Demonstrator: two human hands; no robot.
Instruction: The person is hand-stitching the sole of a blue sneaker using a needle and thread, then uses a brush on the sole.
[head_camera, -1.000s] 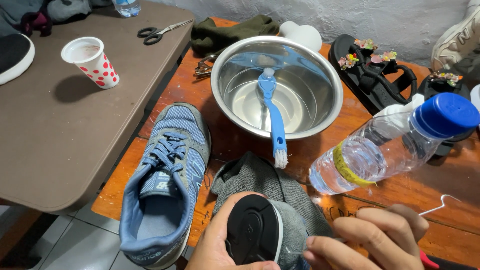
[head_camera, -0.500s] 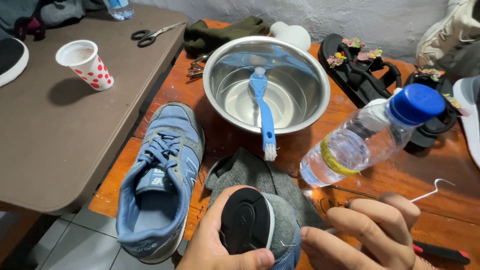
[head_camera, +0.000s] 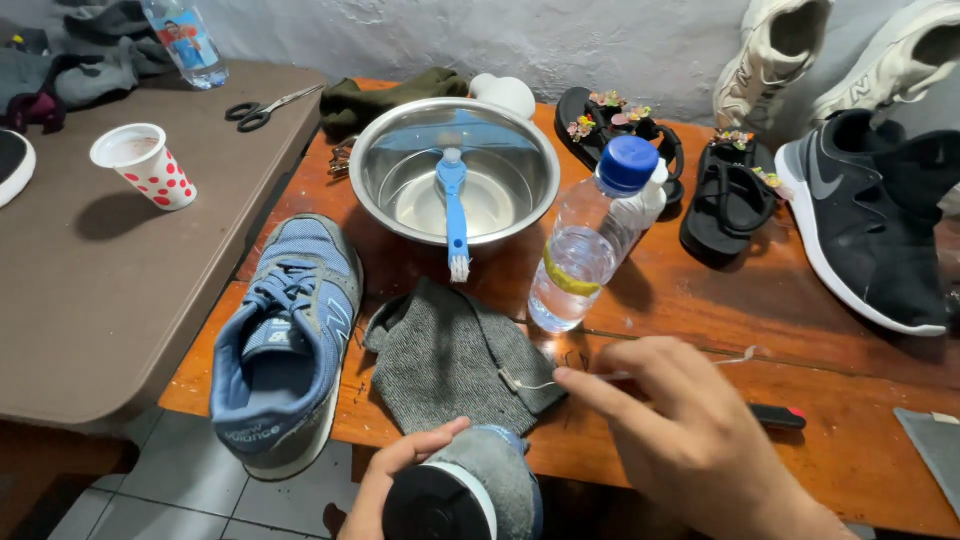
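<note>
My left hand (head_camera: 395, 478) grips a grey-and-blue sneaker (head_camera: 470, 490) by its heel at the bottom edge, black sole end toward me. My right hand (head_camera: 690, 440) pinches a thin pale hooked wire (head_camera: 610, 376). The wire's small tip rests on the right edge of a grey cloth (head_camera: 445, 350) lying on the wooden table (head_camera: 840, 440). A matching blue sneaker (head_camera: 285, 340) lies to the left of the cloth, overhanging the table's front edge.
Behind the cloth are a steel bowl (head_camera: 375, 175) holding a blue brush (head_camera: 455, 215) and a water bottle (head_camera: 590, 240). Black sandals (head_camera: 730, 195), a black sneaker (head_camera: 870, 230) and a small red-and-black tool (head_camera: 778, 416) are at right. A dotted cup (head_camera: 145, 165) and scissors (head_camera: 265, 108) sit on the brown table (head_camera: 90, 300).
My right hand has moved up and left over the table, bringing the wire's tip onto the grey cloth. The held sneaker sits lower in view, and more of the table's right side shows.
</note>
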